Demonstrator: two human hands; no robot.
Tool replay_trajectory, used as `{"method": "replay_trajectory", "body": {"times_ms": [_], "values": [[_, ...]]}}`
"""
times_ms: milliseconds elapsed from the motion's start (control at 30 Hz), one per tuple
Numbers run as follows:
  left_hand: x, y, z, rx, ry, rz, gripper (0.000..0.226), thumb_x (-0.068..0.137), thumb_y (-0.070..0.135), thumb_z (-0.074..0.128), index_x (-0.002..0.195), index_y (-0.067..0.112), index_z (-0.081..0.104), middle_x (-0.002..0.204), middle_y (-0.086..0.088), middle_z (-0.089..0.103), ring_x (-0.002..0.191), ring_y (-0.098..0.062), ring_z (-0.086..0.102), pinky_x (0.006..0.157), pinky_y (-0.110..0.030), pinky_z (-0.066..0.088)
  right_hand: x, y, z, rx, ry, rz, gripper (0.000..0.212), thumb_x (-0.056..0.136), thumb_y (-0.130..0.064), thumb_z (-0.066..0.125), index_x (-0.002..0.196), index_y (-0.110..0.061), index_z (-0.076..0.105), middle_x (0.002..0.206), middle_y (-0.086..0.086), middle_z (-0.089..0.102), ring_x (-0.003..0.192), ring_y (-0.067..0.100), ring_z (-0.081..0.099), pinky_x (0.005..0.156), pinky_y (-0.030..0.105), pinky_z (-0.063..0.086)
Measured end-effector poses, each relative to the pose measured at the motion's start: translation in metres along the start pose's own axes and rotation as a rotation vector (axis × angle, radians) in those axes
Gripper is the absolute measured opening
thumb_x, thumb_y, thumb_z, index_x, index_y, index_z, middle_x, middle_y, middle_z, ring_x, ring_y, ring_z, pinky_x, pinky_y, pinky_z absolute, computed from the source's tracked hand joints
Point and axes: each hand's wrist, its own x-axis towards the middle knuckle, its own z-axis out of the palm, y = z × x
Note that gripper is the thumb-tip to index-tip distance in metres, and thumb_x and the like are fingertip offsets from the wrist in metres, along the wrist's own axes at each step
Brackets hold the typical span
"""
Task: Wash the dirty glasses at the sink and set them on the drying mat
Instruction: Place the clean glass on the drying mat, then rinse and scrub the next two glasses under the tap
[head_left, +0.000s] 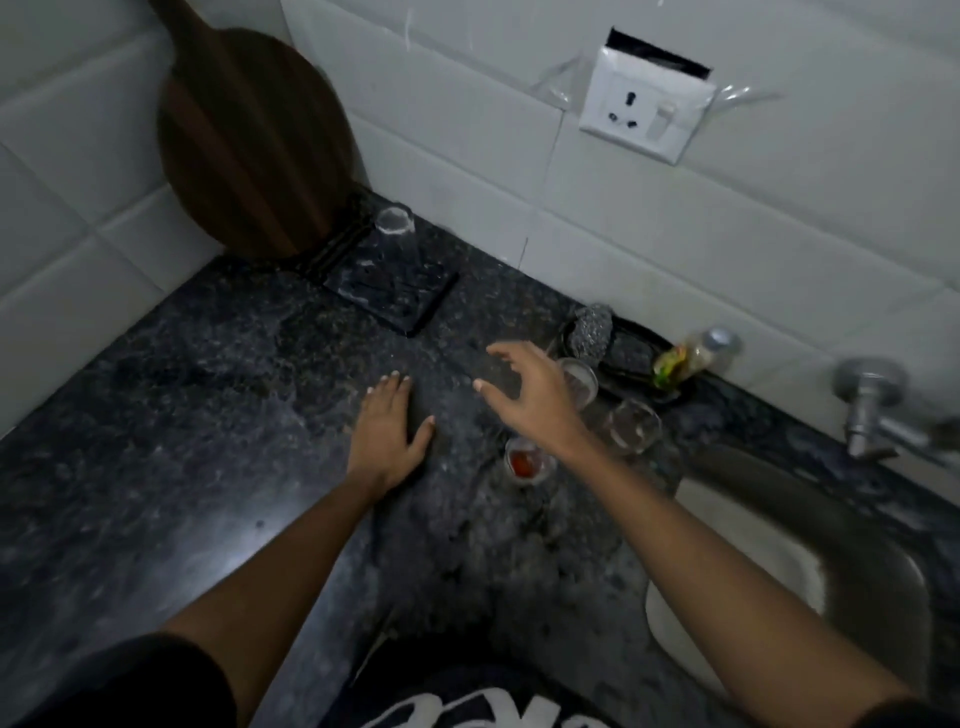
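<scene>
- At the far left a round wooden board (249, 150) leans against the tiled wall. It has no part in the work and should stay untouched.
- Just beside it lies the dark drying mat (400, 296). One clean glass (396, 228) stands upside down on its back corner, so I judge that one glass is done and the front of the mat is free for the next.
- The left hand (389, 431) lies flat on the dark counter (182, 415), fingers spread, and holds nothing. It gives good support, but it must come free to help with the washing.
- The right hand (530, 395) hovers above the counter with fingers open and curled, and it grips nothing.
- Under and beside this hand wait three dirty glasses: one with red residue (525, 462) below the wrist, one half hidden behind the palm (582, 379), and one empty glass (631, 423) nearer the sink.
- The step in hand seems to be to pick the next glass. The glasses stand close together, so it is better to close the fingers around one wall only, lift straight up, and not knock the neighbours.
- Behind them a tray (631, 348) holds a steel scrubber (592, 327) and a small bottle (691, 358).
- At the right are the tap (872, 410) and the sink (779, 571), where the lifted glass should go.
</scene>
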Motion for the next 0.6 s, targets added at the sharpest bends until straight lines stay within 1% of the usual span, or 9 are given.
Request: {"method": "replay_trajectory", "body": {"times_ms": [100,167,233,300,367,433,500,600], "values": [[-0.036,0.021,0.018,0.021,-0.048,0.049,0.087,0.1,0.064,0.034,0.158,0.0,0.039,0.166,-0.021,0.035,0.157,-0.034,0.029,0.131,-0.045,0.014,-0.052,0.007,-0.006,-0.109,-0.106,0.027,0.061,0.092,-0.045,0.078,0.14,-0.013,0.06,0.132,0.004,0.061,0.124,0.017,0.057,0.102,0.032,0.05],[-0.054,0.029,0.03,0.057,-0.082,0.065,0.087,0.1,0.064,0.03,0.16,0.0,0.036,0.169,-0.02,0.03,0.159,-0.033,0.024,0.132,-0.043,0.011,-0.076,0.013,-0.005,-0.181,-0.191,0.044,0.076,0.089,-0.052,0.079,0.149,-0.014,0.052,0.14,0.005,0.056,0.131,0.021,0.052,0.107,0.035,0.047],[-0.069,0.032,0.042,0.111,-0.116,0.079,0.086,0.102,0.063,0.024,0.163,0.001,0.027,0.172,-0.02,0.02,0.162,-0.032,0.014,0.132,-0.043,0.006,-0.092,0.018,0.0,-0.257,-0.275,0.061,0.089,0.086,-0.053,0.08,0.157,-0.013,0.042,0.148,0.007,0.048,0.138,0.025,0.045,0.113,0.039,0.043],[-0.076,0.033,0.05,0.16,-0.131,0.08,0.084,0.105,0.059,0.02,0.166,0.002,0.014,0.174,-0.019,0.007,0.163,-0.032,0.003,0.132,-0.042,-0.002,-0.097,0.022,0.005,-0.345,-0.303,0.059,0.094,0.086,-0.046,0.082,0.161,-0.015,0.033,0.155,0.009,0.039,0.143,0.03,0.038,0.116,0.042,0.041],[-0.08,0.037,0.051,0.176,-0.137,0.079,0.082,0.107,0.056,0.021,0.166,0.001,0.008,0.174,-0.021,0.003,0.163,-0.033,0.0,0.13,-0.04,-0.007,-0.102,0.025,0.01,-0.375,-0.255,0.062,0.089,0.087,-0.033,0.084,0.159,-0.016,0.035,0.153,0.009,0.039,0.142,0.031,0.04,0.113,0.043,0.045],[-0.079,0.04,0.048,0.177,-0.149,0.068,0.079,0.11,0.052,0.025,0.166,0.001,0.005,0.174,-0.021,0.0,0.163,-0.033,-0.003,0.13,-0.039,-0.008,-0.103,0.027,0.012,-0.352,-0.191,0.083,0.076,0.085,-0.023,0.085,0.15,-0.018,0.046,0.141,0.008,0.046,0.132,0.029,0.049,0.105,0.041,0.051],[-0.08,0.045,0.044,0.152,-0.174,0.043,0.076,0.112,0.049,0.029,0.166,0.001,0.006,0.174,-0.021,0.0,0.163,-0.033,-0.002,0.131,-0.039,-0.005,-0.106,0.026,0.011,-0.325,-0.14,0.101,0.068,0.083,-0.022,0.086,0.142,-0.019,0.052,0.132,0.005,0.051,0.124,0.028,0.054,0.098,0.038,0.052],[-0.086,0.059,0.041,0.078,-0.18,0.082,0.069,0.113,0.044,0.031,0.165,0.0,0.017,0.174,-0.021,0.011,0.162,-0.032,0.008,0.132,-0.038,0.002,-0.121,0.028,0.006,-0.263,-0.061,0.122,0.066,0.079,-0.025,0.087,0.136,-0.018,0.055,0.127,0.003,0.053,0.118,0.027,0.058,0.094,0.038,0.052]]}}
